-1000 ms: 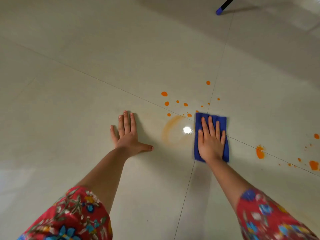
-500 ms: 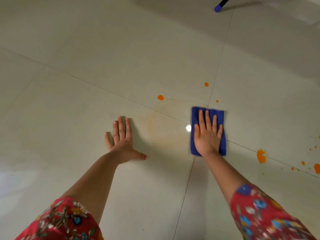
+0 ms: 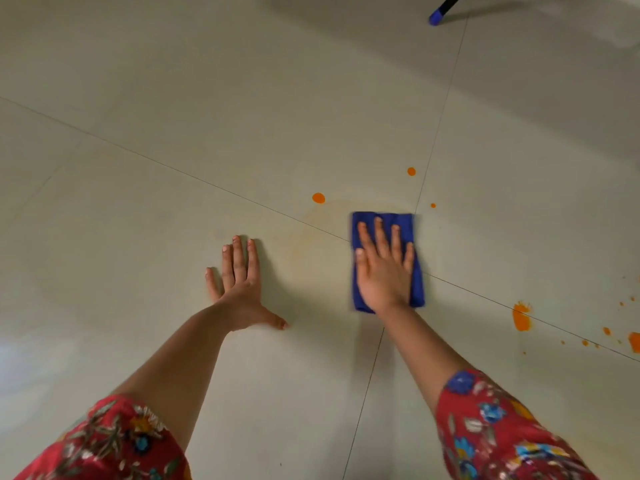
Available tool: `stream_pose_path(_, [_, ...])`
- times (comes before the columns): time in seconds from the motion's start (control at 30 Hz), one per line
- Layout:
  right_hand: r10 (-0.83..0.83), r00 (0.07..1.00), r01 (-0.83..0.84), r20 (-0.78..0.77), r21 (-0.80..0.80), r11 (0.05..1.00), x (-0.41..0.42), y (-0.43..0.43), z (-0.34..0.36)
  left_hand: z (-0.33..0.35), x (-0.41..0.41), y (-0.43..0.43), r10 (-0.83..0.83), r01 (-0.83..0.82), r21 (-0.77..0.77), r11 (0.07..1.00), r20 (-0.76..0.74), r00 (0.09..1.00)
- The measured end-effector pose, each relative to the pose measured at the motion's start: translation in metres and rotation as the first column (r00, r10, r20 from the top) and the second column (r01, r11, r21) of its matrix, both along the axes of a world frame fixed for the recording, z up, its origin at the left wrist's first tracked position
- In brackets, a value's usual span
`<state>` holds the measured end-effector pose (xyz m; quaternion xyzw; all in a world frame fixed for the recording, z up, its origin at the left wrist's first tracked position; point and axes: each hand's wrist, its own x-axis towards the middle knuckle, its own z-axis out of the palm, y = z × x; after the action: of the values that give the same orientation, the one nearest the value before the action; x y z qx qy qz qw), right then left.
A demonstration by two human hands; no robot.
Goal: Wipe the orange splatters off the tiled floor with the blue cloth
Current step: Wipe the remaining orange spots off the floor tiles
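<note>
Pale glossy tiled floor point(image 3: 173, 98) fills the whole scene, thin grout lines crossing it; a soft window-ish glare sits at far left, approx 8 o'clock from the middle. Bottom left, a red floral sleeve point(image 3: 114, 441) is cut off by the frame edge.

Left hand point(image 3: 239, 285) lies flat on bare tile, palm down, fingers together pointing to 12, thumb splayed out toward 4 o'clock. It holds nothing, just braces on the floor.

Just right of it, betw. the two hands, a faint orange smear point(image 3: 311, 233) arcs across the tile: pale, hard to trace, edges fade out. At its 12 o'clock end sits one solid orange drop point(image 3: 318, 198).

Next, the blue cloth point(image 3: 414, 282), folded to a rectangle, lies flat on the floor right at the grout crossing. Right hand point(image 3: 382, 268) presses on top of it, palm down, fingers spread a bit and extended to 12, not curled round the fabric. Hand and cloth are motion-blurred, so cloth edges look soft; whatever floor is under the cloth is hidden.

At 1 o'clock from the cloth, two more drops: a larger one point(image 3: 411, 171) and a tiny one point(image 3: 433, 205). Far up at 12–1, a dark rod w/ blue tip point(image 3: 437, 16) touches the floor, rest cut off by the top edge; can't tell what it is.

Far right, approx 4 o'clock from the cloth, well apart, a big orange splat point(image 3: 520, 318) w/ small specks round it, and another blotch point(image 3: 634, 342) clipped by the right edge. Right sleeve point(image 3: 502, 431) same red floral print, cut off at bottom.
</note>
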<state>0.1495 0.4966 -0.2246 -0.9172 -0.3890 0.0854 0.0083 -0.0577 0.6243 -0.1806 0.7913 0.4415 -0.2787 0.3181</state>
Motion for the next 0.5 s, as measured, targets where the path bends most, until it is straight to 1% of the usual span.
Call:
stream_pose_path(0.03, [0.095,0.996,-0.095,-0.002,0.011,0.995,-0.018,0.01,-0.001,0.0,0.0,0.001,-0.01,0.01,-0.007,1.0,-0.008,1.0])
stream_pose_path(0.07, [0.246,0.969,-0.245,-0.008,0.022,0.969,-0.041,0.008,-0.002,0.001,0.0,0.002,-0.021,0.021,-0.011,1.0,-0.017,1.0])
stream_pose_path(0.1, [0.408,0.912,-0.408,-0.03,0.019,0.913,-0.062,-0.007,-0.002,0.001,0.001,0.002,-0.028,0.028,-0.012,1.0,-0.024,0.999])
stream_pose_path(0.13, [0.526,0.849,-0.526,-0.06,0.016,0.85,-0.077,-0.03,0.0,0.002,0.001,0.002,-0.033,0.033,-0.011,0.999,-0.027,0.999])
stream_pose_path(0.17, [0.581,0.811,-0.581,-0.075,0.014,0.814,-0.077,-0.054,0.0,0.003,0.001,0.002,-0.032,0.031,-0.011,0.999,-0.024,0.999])
stream_pose_path(0.2, [0.574,0.817,-0.574,-0.051,0.016,0.818,-0.066,-0.071,-0.002,0.003,0.001,0.001,-0.023,0.023,-0.009,1.0,-0.018,1.0])
stream_pose_path(0.23, [0.496,0.868,-0.496,-0.007,0.011,0.868,-0.048,-0.081,-0.005,0.003,0.0,0.0,-0.015,0.015,-0.004,1.0,-0.012,1.0])
stream_pose_path(0.27, [0.333,0.943,-0.333,0.026,0.009,0.943,-0.03,-0.084,-0.008,0.003,0.001,0.0,-0.014,0.014,-0.002,1.0,-0.011,1.0])
stream_pose_path(0.3, [0.134,0.99,-0.135,0.052,0.019,0.991,-0.014,-0.082,-0.009,0.003,0.001,0.0,-0.014,0.014,-0.005,1.0,-0.012,1.0])
stream_pose_path(0.33, [-0.019,0.998,0.018,0.059,0.025,1.0,-0.011,-0.077,-0.009,0.003,0.001,0.0,-0.011,0.011,-0.007,1.0,-0.014,1.0])
stream_pose_path(0.37, [-0.077,0.994,0.073,0.071,0.048,0.996,-0.021,-0.072,-0.009,0.003,0.001,-0.001,-0.01,0.01,-0.004,1.0,-0.013,1.0])
stream_pose_path(0.4, [-0.031,0.996,0.026,0.084,0.059,0.998,-0.04,-0.066,-0.008,0.002,0.001,-0.002,-0.011,0.011,0.003,1.0,-0.011,1.0])
stream_pose_path(0.43, [0.112,0.99,-0.117,0.081,0.063,0.991,-0.064,-0.062,-0.008,0.002,0.001,-0.001,-0.009,0.009,0.004,1.0,-0.008,1.0])
stream_pose_path(0.47, [0.272,0.961,-0.274,0.038,0.061,0.96,-0.084,-0.057,-0.007,0.001,0.001,-0.001,-0.006,0.006,0.0,1.0,-0.003,1.0])
stream_pose_path(0.5, [0.398,0.917,-0.397,-0.008,0.068,0.915,-0.095,-0.048,-0.006,0.001,0.002,-0.001,-0.003,0.003,0.0,1.0,0.002,1.0])
